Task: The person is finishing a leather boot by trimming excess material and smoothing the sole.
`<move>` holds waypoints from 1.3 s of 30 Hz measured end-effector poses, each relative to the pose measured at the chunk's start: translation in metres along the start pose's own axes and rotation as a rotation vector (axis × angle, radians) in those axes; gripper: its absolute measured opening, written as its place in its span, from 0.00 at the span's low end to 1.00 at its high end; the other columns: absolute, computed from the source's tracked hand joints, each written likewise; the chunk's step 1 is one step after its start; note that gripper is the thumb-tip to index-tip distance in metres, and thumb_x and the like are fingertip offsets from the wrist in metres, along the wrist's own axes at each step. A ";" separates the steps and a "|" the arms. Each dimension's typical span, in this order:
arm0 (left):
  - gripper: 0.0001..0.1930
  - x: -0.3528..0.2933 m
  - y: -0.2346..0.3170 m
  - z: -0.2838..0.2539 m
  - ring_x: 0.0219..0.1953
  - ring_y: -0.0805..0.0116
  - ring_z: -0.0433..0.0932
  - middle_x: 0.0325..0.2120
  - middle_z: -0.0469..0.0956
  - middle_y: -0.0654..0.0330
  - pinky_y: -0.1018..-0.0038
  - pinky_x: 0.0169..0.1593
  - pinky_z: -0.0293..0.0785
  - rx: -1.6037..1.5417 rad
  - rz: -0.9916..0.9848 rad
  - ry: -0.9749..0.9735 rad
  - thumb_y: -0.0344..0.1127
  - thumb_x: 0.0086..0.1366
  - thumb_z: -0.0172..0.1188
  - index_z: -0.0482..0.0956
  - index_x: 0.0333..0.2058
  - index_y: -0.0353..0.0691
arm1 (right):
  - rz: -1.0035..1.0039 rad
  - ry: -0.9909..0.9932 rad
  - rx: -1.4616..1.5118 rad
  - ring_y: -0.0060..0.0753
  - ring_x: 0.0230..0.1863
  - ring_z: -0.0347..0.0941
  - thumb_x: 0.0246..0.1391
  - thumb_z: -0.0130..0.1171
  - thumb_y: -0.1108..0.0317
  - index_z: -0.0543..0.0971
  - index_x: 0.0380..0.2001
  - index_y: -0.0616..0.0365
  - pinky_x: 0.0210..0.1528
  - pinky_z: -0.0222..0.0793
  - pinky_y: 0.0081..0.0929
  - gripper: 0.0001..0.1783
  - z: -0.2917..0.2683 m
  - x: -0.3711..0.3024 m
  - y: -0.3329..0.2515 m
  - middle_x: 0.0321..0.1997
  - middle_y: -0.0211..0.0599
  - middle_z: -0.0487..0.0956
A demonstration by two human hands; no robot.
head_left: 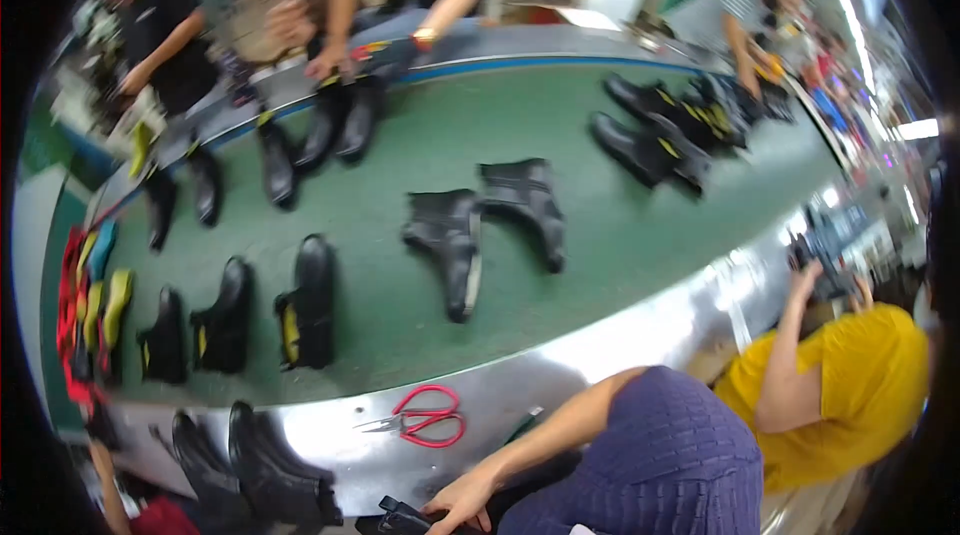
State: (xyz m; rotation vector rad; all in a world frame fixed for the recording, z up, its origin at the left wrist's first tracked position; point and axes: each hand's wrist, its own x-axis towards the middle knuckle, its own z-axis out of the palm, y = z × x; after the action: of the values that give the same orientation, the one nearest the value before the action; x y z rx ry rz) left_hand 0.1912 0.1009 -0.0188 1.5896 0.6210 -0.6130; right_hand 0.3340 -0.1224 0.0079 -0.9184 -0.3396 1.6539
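Observation:
My right hand (463, 507) is at the lower edge, below the bend of my purple sleeve (680, 435). Its fingers are closed on a black boot (398, 517), of which only the top part with a loop shows; the rest is cut off. Just beyond, on the metal edge of the table, lie small snips with red handles (432, 417). A dark slim tool (524, 423) lies beside my forearm. To the left, a pair of black boots (270, 470) lies on the metal ledge. My left hand is out of the picture.
Black ankle boots (305, 305) stand or lie in groups across the green table (400, 355), two of them mid-table (445, 235). Coloured insole-like pieces (115, 305) fill a red rack at left. Co-workers handle boots across the table; a person in yellow (850, 385) is at right.

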 end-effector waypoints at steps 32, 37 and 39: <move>0.45 -0.173 0.008 0.004 0.55 0.70 0.69 0.51 0.69 0.61 0.74 0.60 0.65 -0.517 0.635 0.638 0.25 0.45 0.75 0.60 0.61 0.37 | -0.487 0.021 -1.017 0.44 0.70 0.53 0.39 0.76 0.67 0.50 0.69 0.57 0.71 0.50 0.36 0.58 0.090 -0.024 0.065 0.70 0.44 0.55; 0.43 -0.183 -0.008 0.015 0.51 0.71 0.72 0.47 0.72 0.61 0.74 0.58 0.66 -0.587 0.679 0.714 0.27 0.44 0.76 0.62 0.59 0.35 | -0.525 0.011 -0.927 0.43 0.71 0.52 0.40 0.75 0.71 0.51 0.69 0.52 0.71 0.51 0.38 0.56 0.100 -0.022 0.089 0.71 0.42 0.54; 0.42 -0.183 -0.013 0.016 0.52 0.70 0.72 0.47 0.73 0.61 0.73 0.59 0.65 -0.598 0.660 0.723 0.25 0.44 0.74 0.63 0.59 0.35 | -0.588 0.030 -0.962 0.46 0.71 0.52 0.41 0.74 0.71 0.51 0.70 0.50 0.71 0.51 0.39 0.56 0.101 -0.021 0.096 0.70 0.45 0.55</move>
State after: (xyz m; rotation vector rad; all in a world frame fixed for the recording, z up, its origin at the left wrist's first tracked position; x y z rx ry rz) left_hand 0.0511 0.0778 0.0980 1.2920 0.6607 0.6253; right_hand 0.1956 -0.1456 0.0193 -1.3562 -1.3162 0.8814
